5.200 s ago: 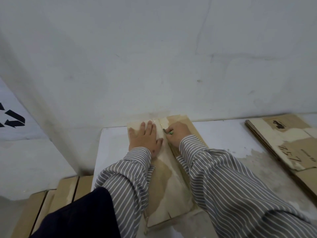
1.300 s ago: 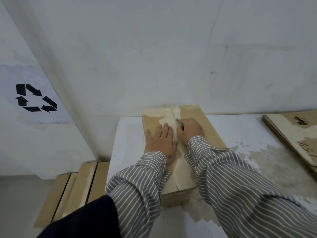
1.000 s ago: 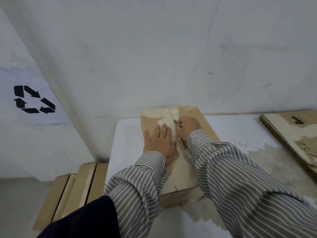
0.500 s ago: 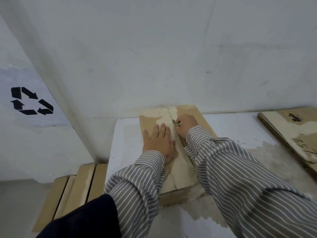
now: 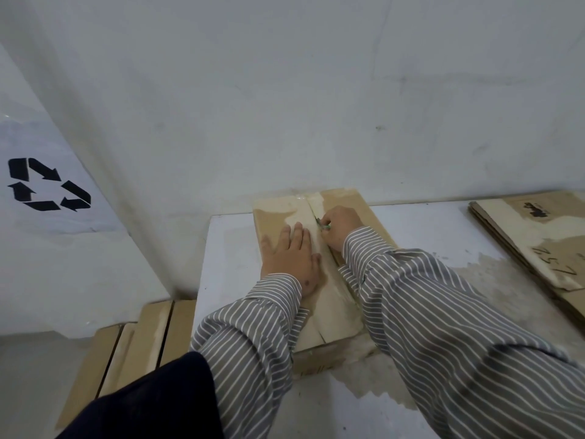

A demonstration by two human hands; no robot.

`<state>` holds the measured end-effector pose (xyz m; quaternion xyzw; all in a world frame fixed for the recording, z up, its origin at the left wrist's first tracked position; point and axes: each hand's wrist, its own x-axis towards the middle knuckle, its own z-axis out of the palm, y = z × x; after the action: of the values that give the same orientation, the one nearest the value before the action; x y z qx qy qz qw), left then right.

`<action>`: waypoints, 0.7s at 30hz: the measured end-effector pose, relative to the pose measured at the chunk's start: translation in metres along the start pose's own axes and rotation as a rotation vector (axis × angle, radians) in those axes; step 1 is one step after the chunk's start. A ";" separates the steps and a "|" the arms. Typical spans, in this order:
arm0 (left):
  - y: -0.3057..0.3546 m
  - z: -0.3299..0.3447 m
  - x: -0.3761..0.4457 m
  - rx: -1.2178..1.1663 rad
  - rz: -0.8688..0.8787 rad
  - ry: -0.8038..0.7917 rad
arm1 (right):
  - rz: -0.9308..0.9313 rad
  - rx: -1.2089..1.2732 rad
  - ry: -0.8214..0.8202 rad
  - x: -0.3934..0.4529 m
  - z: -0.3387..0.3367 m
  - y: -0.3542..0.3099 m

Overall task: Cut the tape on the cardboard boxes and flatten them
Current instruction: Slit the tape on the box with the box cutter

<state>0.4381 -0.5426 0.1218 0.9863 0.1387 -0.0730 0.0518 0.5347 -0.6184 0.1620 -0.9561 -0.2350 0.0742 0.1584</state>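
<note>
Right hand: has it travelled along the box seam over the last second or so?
No, not noticeably. The right hand with the cutter stays the same short way from the cardboard box's far edge, level with the left hand's fingertips.

We see a white wall [image 5: 316, 90] rising behind the table's [image 5: 231, 267] far edge. Left of the table we find a white sheet [image 5: 47, 248] bearing a black recycling symbol [image 5: 47, 184].
</note>
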 end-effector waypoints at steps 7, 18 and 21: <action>0.000 0.000 0.001 0.017 0.005 0.012 | -0.039 -0.024 -0.015 -0.011 0.002 0.002; -0.001 0.002 0.002 0.003 0.003 0.019 | -0.075 0.013 -0.037 -0.037 -0.010 0.011; -0.001 0.003 0.002 0.005 0.003 0.031 | -0.083 0.020 -0.061 -0.049 -0.011 0.018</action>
<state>0.4389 -0.5417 0.1182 0.9876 0.1377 -0.0579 0.0475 0.5015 -0.6593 0.1694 -0.9412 -0.2784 0.0989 0.1636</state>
